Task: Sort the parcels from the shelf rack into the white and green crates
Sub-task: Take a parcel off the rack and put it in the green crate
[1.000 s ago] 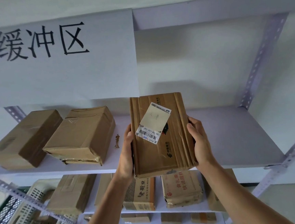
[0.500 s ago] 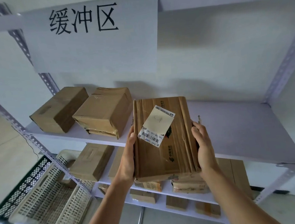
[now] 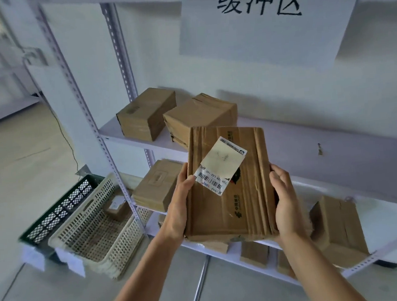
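Parcel (image 3: 229, 186), a flat creased cardboard box with a loose-cornered label (image 3: 220, 165), is hanging in the air in front of the shelf rack (image 3: 330, 134), off the shelf, label facing up.

In the head view, the left hand (image 3: 181, 207) is gripping its left edge and the right hand (image 3: 286, 205) is clasping its right edge, fingers curling underneath. The white crate (image 3: 82, 211) and green crate (image 3: 61, 208) are sitting on the floor, low to the left and well apart from the parcel.

The likely trouble is sorting: the two crates are touching side by side, so a careless toss could be landing the parcel in the wrong one or on the shared rim. The crushed cardboard may also be slipping if one hand lets go early.
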